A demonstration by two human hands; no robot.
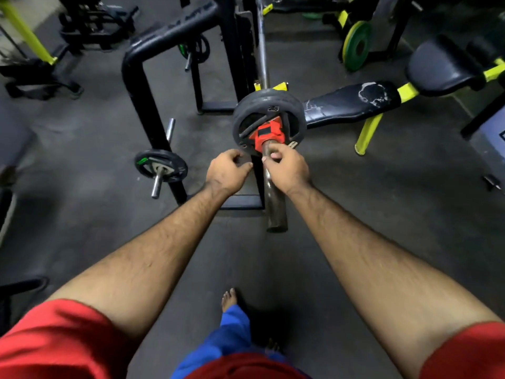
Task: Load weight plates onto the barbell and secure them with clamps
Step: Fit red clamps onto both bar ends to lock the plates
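Observation:
The barbell's steel sleeve (275,206) points toward me from the rack. A black weight plate (266,101) marked 2.5 sits on the sleeve, and a red clamp (269,134) is pressed against its face. My right hand (287,168) curls around the sleeve just below the clamp, fingers touching the bar. My left hand (228,170) hovers beside the sleeve to the left, fingers loosely curled, holding nothing. The far end of the bar (261,36) runs away across the rack.
A black rack frame (142,86) stands to the left with a small plate (161,166) on its storage peg. A worn black bench (352,103) with yellow legs lies to the right. A green plate (356,45) leans at the back right. My bare foot (229,299) is on the dark floor.

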